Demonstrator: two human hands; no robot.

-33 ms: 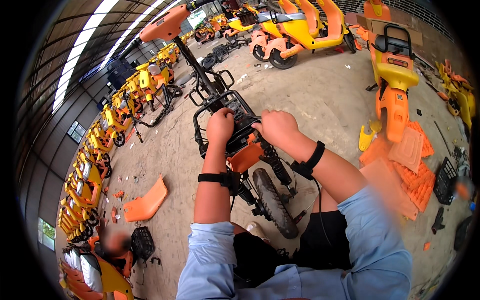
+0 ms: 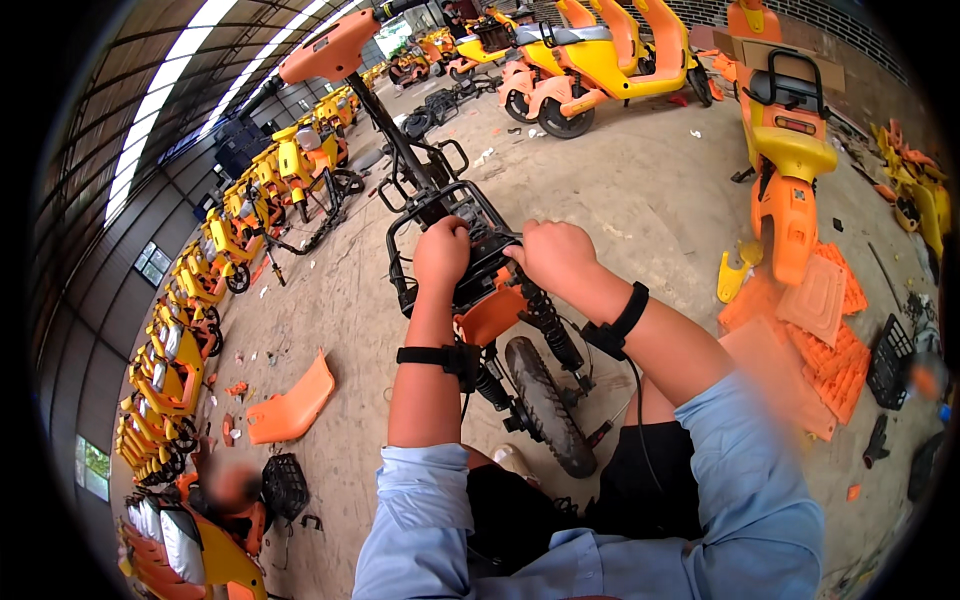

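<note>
In front of me stands a stripped scooter frame [image 2: 463, 190], black and bare, with an orange handlebar cover [image 2: 330, 47] at its far end. My left hand [image 2: 441, 252] is closed at the left side of a black part [image 2: 488, 246] on the frame's near end. Across from it, my right hand [image 2: 555, 257] grips the right side of that part, thumb against its edge. The fingers' undersides are hidden. Below the hands are an orange fender piece [image 2: 492, 314], a spring shock absorber [image 2: 548, 325] and the rear wheel [image 2: 548, 405], which sits between my legs.
An orange panel [image 2: 293, 402] lies on the floor at left, near a black basket [image 2: 285, 487]. Rows of yellow scooters [image 2: 185, 345] line the left wall. At right stand an orange scooter body [image 2: 790, 190] and stacked orange panels [image 2: 815, 300]. A screwdriver [image 2: 600, 433] lies beside the wheel.
</note>
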